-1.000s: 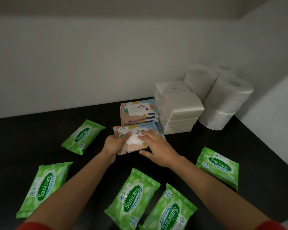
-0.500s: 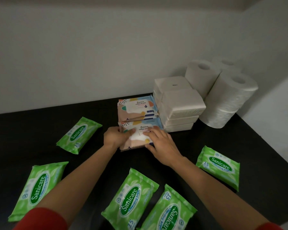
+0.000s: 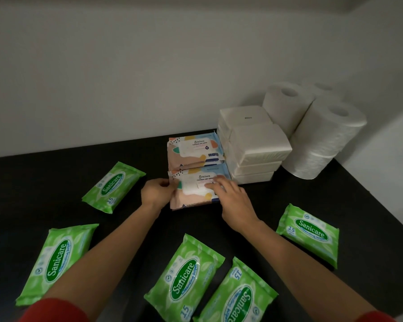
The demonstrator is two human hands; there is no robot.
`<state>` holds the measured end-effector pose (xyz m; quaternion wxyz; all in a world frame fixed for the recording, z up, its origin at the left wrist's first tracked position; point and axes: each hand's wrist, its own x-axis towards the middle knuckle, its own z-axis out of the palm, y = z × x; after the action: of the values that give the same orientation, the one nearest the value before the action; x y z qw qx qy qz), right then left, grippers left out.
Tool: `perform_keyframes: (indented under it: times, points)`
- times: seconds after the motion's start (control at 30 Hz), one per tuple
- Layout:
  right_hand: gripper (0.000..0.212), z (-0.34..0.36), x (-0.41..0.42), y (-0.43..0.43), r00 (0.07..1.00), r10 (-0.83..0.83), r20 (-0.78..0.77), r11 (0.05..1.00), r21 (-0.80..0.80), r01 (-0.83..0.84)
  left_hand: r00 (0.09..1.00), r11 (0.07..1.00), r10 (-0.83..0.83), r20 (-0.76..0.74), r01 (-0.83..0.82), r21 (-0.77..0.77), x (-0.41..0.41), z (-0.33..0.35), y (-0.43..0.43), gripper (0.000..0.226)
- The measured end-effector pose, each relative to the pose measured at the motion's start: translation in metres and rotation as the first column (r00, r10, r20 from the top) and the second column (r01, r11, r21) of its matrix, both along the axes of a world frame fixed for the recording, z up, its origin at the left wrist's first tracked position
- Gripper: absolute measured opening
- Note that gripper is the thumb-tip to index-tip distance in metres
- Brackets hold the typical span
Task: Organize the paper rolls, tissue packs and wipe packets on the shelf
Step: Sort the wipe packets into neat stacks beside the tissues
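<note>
2 hands [image 3: 157, 192] on pastel pack [image 3: 196, 189], 5 green packets [image 3: 113, 187]

Dim, soft-lit shelf under a wide lens.

The light was low and even; the dark shelf [image 3: 56, 182] swallowed detail, the wall [image 3: 126, 77] greyed toward the corners, straight edges bowed at the frame's margins, and everything looked slightly soft, without glare.

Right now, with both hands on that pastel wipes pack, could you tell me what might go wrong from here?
1. The left hand and right hand press the front pastel wipes pack against the white tissue stack; a harder push might skew that stack.
2. Five green Sanicare packs, such as one lying under the forearms, stay scattered and could be swept off the shelf when the arms pull back.
</note>
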<state>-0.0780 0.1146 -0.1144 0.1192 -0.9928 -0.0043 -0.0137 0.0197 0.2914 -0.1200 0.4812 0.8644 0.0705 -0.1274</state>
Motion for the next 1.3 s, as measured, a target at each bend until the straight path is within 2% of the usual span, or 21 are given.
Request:
perform_keyframes:
  times: [0.13, 0.33, 0.5, 0.63, 0.77, 0.87, 0.97, 1.1, 1.23, 1.3]
  points:
    - [0.077, -0.003, -0.002, -0.001, 1.000, 0.005, 0.014, 1.000, 0.011, -0.005, 1.000, 1.000, 0.019, 0.007, -0.019, -0.013, 0.001, -0.001, -0.001, 0.043]
    - [0.059, -0.003, -0.002, 0.000, 0.999, 0.005, 0.048, 1.000, 0.022, -0.006, 1.000, 1.000, 0.002, -0.005, -0.002, -0.004, 0.001, -0.003, 0.001, 0.044]
    - [0.057, -0.001, -0.002, 0.002, 0.999, -0.014, 0.029, 0.999, 0.044, 0.012, 0.999, 1.000, -0.030, -0.034, 0.030, 0.008, 0.004, -0.001, 0.004, 0.048]
    - [0.056, 0.001, -0.004, 0.005, 0.999, -0.014, 0.051, 0.999, 0.052, 0.011, 1.000, 0.999, 0.009, -0.030, -0.010, -0.036, 0.001, -0.001, 0.010, 0.043]
    - [0.047, 0.009, -0.007, 0.016, 0.990, 0.036, 0.135, 0.994, 0.099, -0.050, 1.000, 0.997, 0.026, -0.017, -0.027, -0.069, -0.007, 0.005, 0.020, 0.040]
    - [0.041, 0.018, -0.008, 0.029, 0.982, 0.105, 0.156, 0.983, 0.132, -0.126, 0.999, 0.998, -0.035, -0.017, 0.034, -0.044, -0.020, 0.012, 0.032, 0.037]
    - [0.035, 0.022, -0.013, 0.040, 0.981, 0.171, 0.093, 0.972, 0.146, -0.183, 0.993, 0.992, -0.114, -0.035, 0.111, -0.061, -0.037, 0.017, 0.046, 0.033]
    - [0.034, 0.023, -0.025, 0.048, 0.979, 0.202, -0.033, 0.952, 0.242, -0.188, 0.985, 0.984, -0.160, -0.062, 0.154, -0.096, -0.059, 0.017, 0.060, 0.032]
    - [0.056, 0.022, -0.035, 0.056, 0.939, 0.205, -0.277, 0.963, 0.226, -0.143, 0.961, 0.973, -0.224, -0.163, 0.209, -0.102, -0.078, 0.012, 0.072, 0.039]
    - [0.071, 0.020, -0.039, 0.059, 0.923, 0.169, -0.346, 0.970, 0.222, -0.094, 0.933, 0.958, -0.277, -0.227, 0.250, -0.141, -0.088, 0.010, 0.077, 0.044]
